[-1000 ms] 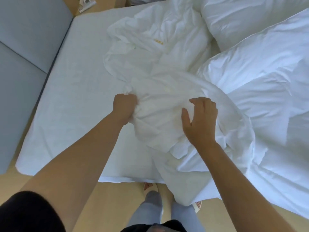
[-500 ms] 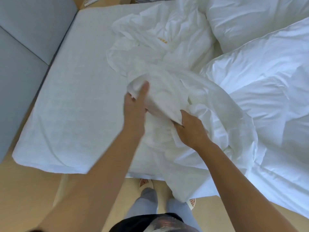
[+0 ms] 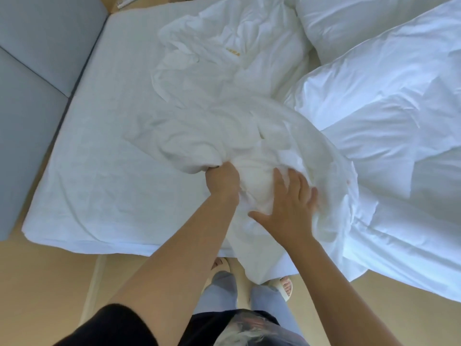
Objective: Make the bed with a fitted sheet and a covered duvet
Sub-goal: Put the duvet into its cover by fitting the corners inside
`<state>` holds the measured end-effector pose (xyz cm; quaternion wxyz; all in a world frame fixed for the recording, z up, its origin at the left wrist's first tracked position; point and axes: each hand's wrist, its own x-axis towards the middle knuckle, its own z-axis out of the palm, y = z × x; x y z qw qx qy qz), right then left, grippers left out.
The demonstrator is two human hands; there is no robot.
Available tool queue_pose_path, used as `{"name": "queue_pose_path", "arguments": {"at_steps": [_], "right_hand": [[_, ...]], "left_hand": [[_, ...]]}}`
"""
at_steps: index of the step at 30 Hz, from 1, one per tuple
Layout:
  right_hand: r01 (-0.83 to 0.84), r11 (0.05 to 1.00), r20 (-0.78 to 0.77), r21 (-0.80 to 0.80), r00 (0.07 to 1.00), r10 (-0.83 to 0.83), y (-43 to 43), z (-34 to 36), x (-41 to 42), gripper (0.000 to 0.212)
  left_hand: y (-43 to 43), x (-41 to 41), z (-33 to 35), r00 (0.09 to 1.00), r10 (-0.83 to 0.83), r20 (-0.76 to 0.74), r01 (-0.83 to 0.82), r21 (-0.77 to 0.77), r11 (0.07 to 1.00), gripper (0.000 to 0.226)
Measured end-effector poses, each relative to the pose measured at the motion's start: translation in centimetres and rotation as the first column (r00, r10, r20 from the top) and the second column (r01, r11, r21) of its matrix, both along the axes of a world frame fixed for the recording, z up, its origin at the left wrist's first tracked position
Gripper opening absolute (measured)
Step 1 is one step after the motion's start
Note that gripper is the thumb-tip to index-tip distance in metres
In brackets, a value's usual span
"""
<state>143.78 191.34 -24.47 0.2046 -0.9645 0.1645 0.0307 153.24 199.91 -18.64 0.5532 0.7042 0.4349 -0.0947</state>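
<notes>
The left hand (image 3: 221, 182) is clenched on a bunch of the crumpled white sheet (image 3: 224, 126), its fingers buried in the cloth. The right hand (image 3: 290, 204) lies flat on the same heap just beside it, at its 3 o'clock — fingers straight and spread, thumb out to the side, gripping nothing. The sheet is piled in the middle of the mattress (image 3: 99, 151) and runs from the hands toward 12 o'clock, with a small yellow label (image 3: 233, 52) showing on its far part. A fold of it hangs over the near edge, down by the person's slippers (image 3: 283, 287). At the heap's 3 o'clock lies the puffy white duvet (image 3: 389, 151), touching the sheet and draping over the near edge. A white pillow (image 3: 349, 23) sits at 1 o'clock — beyond the duvet. Grey padded panels (image 3: 35, 71) flank the mattress at 9 o'clock, and pale wooden floor (image 3: 50, 283) shows at 7 o'clock.
</notes>
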Motion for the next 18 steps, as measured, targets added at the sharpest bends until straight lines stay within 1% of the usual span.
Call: {"name": "queue_pose_path", "arguments": {"at_steps": [1,2,3,4,5,6,7,8,9,11,12,13,14,16,17,18], "right_hand": [[0.056,0.996,-0.065,-0.063,0.996,-0.06,-0.4,-0.5,-0.4,0.101],[0.091,0.992,-0.096,-0.091,0.99,-0.1,-0.9,-0.9,-0.4,0.096],[0.097,0.991,-0.107,-0.087,0.989,-0.106,-1.3,-1.3,-0.2,0.083],[0.077,0.996,-0.097,-0.054,0.992,-0.082,-1.6,-1.7,0.3,0.067],[0.05,0.999,-0.061,-0.002,0.997,-0.05,-1.8,-1.9,0.8,0.05],[0.024,0.998,-0.012,0.055,1.0,-0.024,-2.0,-1.9,1.3,0.036],[-0.005,0.996,0.036,0.094,0.999,0.001,-2.0,-1.8,1.7,0.027],[-0.044,0.993,0.077,0.106,0.996,0.036,-2.0,-1.7,1.9,0.022],[-0.091,0.99,0.106,0.109,0.991,0.079,-2.1,-1.5,1.9,0.018],[-0.182,0.975,0.13,0.125,0.978,0.166,-2.1,-1.3,1.5,0.015],[-0.209,0.967,0.13,0.143,0.973,0.191,-2.1,-1.3,1.2,0.014],[-0.218,0.962,0.124,0.166,0.972,0.199,-2.2,-1.4,0.9,0.014],[-0.213,0.959,0.116,0.186,0.974,0.194,-2.3,-1.5,0.7,0.019],[-0.149,0.962,0.118,0.23,0.985,0.124,-2.7,-1.9,-0.1,0.037],[-0.077,0.964,0.164,0.256,0.986,0.035,-2.8,-2.0,-0.9,0.048],[0.028,0.96,0.241,0.279,0.966,-0.098,-3.0,-1.9,-1.8,0.057]], "left_hand": [[-0.2,-0.1,-0.3,0.989,-0.149,0.024,0.145,0.134,0.98,0.027],[-0.4,0.1,-0.3,0.998,-0.026,0.061,0.028,-0.026,0.999,0.025],[-0.5,0.1,-0.3,0.987,0.133,0.094,-0.101,-0.288,0.952,0.022],[-0.6,-0.4,-0.4,0.982,0.15,0.115,-0.099,-0.363,0.927,0.017],[-0.8,-1.1,-0.5,0.98,0.12,0.157,-0.064,-0.318,0.946,0.016],[-0.8,-1.8,-1.1,0.981,0.067,0.18,-0.014,-0.281,0.96,0.022],[-1.0,-2.8,-1.6,0.983,0.026,0.18,0.028,-0.289,0.957,0.034],[-1.2,-3.7,-2.1,0.989,-0.003,0.15,0.051,-0.314,0.948,0.044],[-1.6,-4.4,-2.4,0.996,-0.04,0.075,0.064,-0.355,0.933,0.049],[-2.4,-4.9,-2.8,0.996,-0.087,-0.034,0.064,-0.431,0.9,0.05],[-2.8,-4.8,-2.8,0.993,-0.101,-0.065,0.061,-0.448,0.892,0.047],[-3.2,-4.5,-2.8,0.99,-0.104,-0.098,0.054,-0.412,0.909,0.043],[-3.8,-4.1,-3.0,0.993,-0.094,-0.077,0.062,-0.351,0.934,0.04],[-4.7,-3.0,-3.2,0.997,-0.063,-0.042,0.055,-0.184,0.981,0.037],[-5.0,-2.5,-3.5,1.0,-0.011,-0.009,0.01,-0.152,0.988,0.036],[-5.3,-2.0,-3.3,0.997,0.073,0.03,-0.067,-0.151,0.986,0.035]]}}
